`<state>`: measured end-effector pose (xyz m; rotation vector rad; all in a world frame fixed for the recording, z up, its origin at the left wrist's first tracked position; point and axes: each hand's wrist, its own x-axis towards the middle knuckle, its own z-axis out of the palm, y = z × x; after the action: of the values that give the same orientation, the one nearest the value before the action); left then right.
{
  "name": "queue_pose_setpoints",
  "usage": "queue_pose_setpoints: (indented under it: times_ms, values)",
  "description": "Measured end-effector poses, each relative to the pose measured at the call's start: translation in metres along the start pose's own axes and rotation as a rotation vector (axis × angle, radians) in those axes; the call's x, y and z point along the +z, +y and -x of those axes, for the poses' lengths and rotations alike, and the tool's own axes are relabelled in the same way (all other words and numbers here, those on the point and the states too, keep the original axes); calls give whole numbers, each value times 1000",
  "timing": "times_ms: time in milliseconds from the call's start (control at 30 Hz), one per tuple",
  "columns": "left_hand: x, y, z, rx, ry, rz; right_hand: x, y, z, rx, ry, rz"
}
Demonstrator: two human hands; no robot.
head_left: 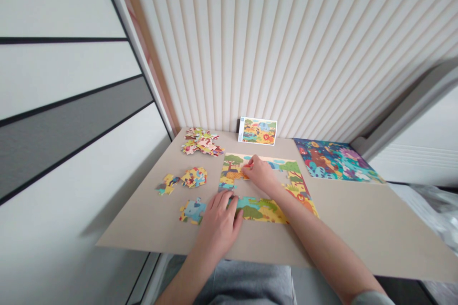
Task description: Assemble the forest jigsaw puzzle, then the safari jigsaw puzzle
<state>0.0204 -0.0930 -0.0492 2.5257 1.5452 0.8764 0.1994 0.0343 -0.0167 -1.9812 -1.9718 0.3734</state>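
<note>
A partly assembled animal jigsaw puzzle [266, 212] lies on the table, its border joined around a gap in the middle. My right hand [260, 172] reaches over the upper part of it, fingertips pinched on an orange puzzle piece [245, 170] beside the leopard section. Most of that piece is hidden by the fingers. My left hand [221, 215] rests palm down with fingers apart on the lower left corner of the puzzle. Just left of it lies a blue elephant puzzle section [193, 210].
Loose pieces form a small group [194, 177] on the left and a larger pile [202, 143] at the back left of the table [358, 219]. A reference picture card [257, 131] stands at the back. A dark blue finished puzzle [338, 159] lies at right.
</note>
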Motion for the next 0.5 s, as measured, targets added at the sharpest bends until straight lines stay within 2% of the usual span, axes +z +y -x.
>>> queue_pose_setpoints:
  times_ms: [333,500]
  values:
    - [-2,0,0,10,-6,-21,-1,-4,10,-4,-5,105]
    - [-2,1,-1,25,28,-6,0,-5,14,-151,-17,96]
